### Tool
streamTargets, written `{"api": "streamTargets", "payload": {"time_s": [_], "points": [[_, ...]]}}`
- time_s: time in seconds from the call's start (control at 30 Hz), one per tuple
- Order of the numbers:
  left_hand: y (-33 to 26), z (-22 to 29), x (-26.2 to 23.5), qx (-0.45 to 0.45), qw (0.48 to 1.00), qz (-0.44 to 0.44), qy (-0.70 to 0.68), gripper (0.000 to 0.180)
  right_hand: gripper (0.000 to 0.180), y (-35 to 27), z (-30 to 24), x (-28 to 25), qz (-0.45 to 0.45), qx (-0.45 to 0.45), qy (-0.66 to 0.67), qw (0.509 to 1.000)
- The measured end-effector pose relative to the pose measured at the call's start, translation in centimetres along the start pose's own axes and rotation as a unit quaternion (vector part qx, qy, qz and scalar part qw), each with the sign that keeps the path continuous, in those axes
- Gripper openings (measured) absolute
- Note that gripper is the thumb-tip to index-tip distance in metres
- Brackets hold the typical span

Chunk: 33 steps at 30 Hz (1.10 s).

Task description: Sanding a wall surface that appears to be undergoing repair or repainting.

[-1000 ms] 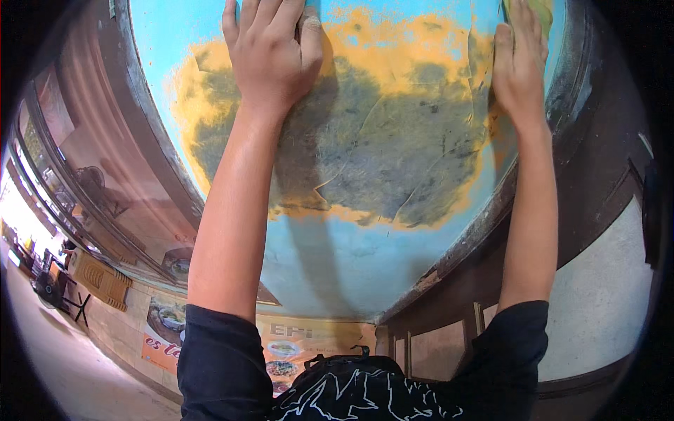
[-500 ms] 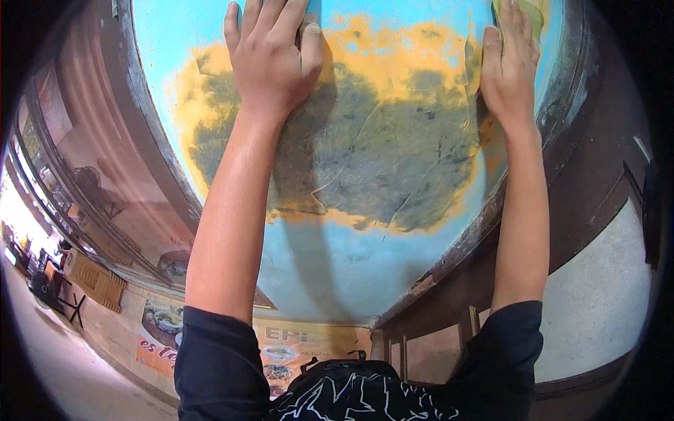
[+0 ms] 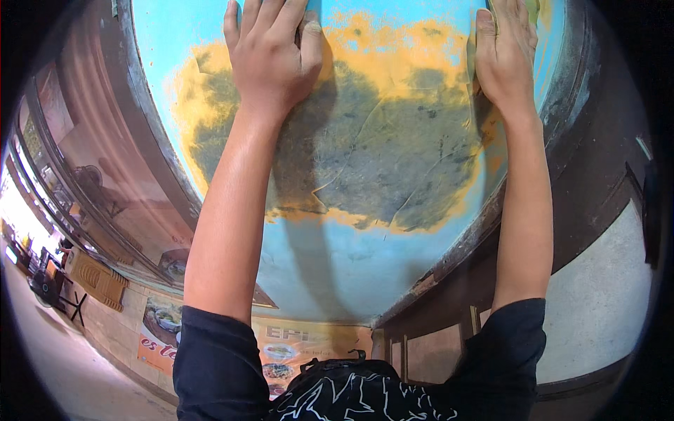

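Note:
Across the upper middle spreads a blue-painted panel (image 3: 337,259), with a large worn patch (image 3: 393,154) of grey and orange on it. My left hand (image 3: 274,59) lies palm down on the panel at the patch's upper left, its fingers stretched out and a little apart. I see nothing held in it. At the upper right, my right hand (image 3: 507,63) presses near the panel's right border. Beyond its fingers shows the edge of a yellow-green sheet (image 3: 545,17), pressed under that hand; most of it is hidden. Its fingertips are cut off by the upper picture edge.
Dark, scuffed frame edges (image 3: 165,105) run along both sides of the panel. Food posters (image 3: 281,351) hang below. At the far left are a black fan (image 3: 45,284) and stacked tan chairs (image 3: 98,281). A brown frame with a pale panel (image 3: 597,302) stands at the right.
My right hand has slid slightly up and to the left along the panel, with the yellow-green sheet now less visible. My left hand stays in place.

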State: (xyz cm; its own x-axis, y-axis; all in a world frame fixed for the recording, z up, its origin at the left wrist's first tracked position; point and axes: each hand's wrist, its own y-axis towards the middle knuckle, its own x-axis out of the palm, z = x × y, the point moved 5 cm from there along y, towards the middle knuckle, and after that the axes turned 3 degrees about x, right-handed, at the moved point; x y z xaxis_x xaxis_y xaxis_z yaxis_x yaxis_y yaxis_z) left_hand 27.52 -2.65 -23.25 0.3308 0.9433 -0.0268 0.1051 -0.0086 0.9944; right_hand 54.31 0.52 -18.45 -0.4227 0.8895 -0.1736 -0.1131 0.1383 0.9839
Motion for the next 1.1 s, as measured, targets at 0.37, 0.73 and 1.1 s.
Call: {"api": "streamTargets", "payload": {"time_s": [0.37,0.73,1.1], "points": [[-2.1,3.7,3.0,0.008,1.000,0.010,-0.004,0.056,0.059,-3.2,3.6,1.3,0.031,0.005,0.032,0.999],[13.8,-9.1,5.9,0.017,1.000,0.023,-0.001,0.057,0.059,10.9,-4.3,8.3,-0.021,0.009,0.049,0.999],[19.3,-12.3,5.5,0.009,1.000,0.015,-0.014,0.057,0.060,20.0,-7.8,8.9,-0.006,-0.011,0.043,0.999]]}}
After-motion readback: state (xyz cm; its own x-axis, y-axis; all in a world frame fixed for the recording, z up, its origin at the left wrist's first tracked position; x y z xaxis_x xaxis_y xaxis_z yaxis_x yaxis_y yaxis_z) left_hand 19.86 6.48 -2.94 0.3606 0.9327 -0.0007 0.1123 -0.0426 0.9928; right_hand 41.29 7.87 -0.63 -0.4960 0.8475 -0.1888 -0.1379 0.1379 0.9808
